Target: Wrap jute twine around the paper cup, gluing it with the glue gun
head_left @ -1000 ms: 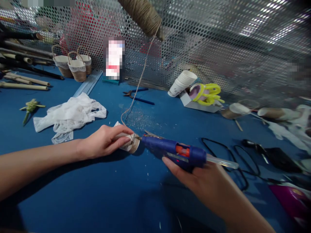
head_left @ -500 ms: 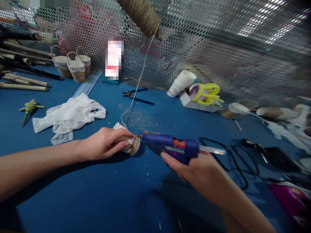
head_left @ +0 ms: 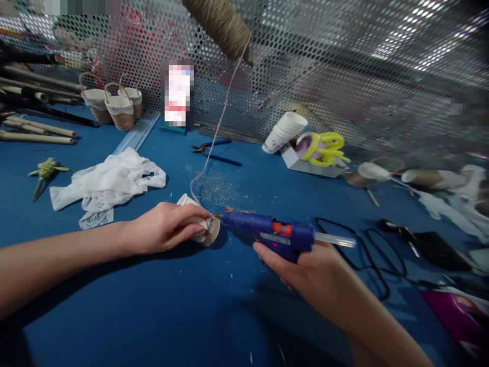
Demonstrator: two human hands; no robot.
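Observation:
My left hand (head_left: 171,227) is closed around a white paper cup (head_left: 184,199) lying tilted on its side, its base end pointing right. Brown twine wraps part of the cup near that base. From there a strand of twine (head_left: 218,126) runs up to a large spool (head_left: 223,25) at the top. A blue hot glue gun (head_left: 252,225) is gripped in my right hand (head_left: 305,262). Its nozzle is at the twine-wrapped end of the cup; whether it touches, I cannot tell. A clear glue stick (head_left: 336,239) sticks out of its back.
White lace (head_left: 114,178) lies left, near pliers (head_left: 217,154). Small twine baskets (head_left: 119,112) and a phone (head_left: 177,97) stand by the perforated metal screen. Stacked paper cups (head_left: 284,131) lean behind a white box (head_left: 305,164). A black cord (head_left: 376,260) coils at right. Bamboo sticks (head_left: 38,137) lie far left.
Almost nothing differs. The view has shifted very slightly, while both hands, the cup and the glue gun keep nearly the same positions.

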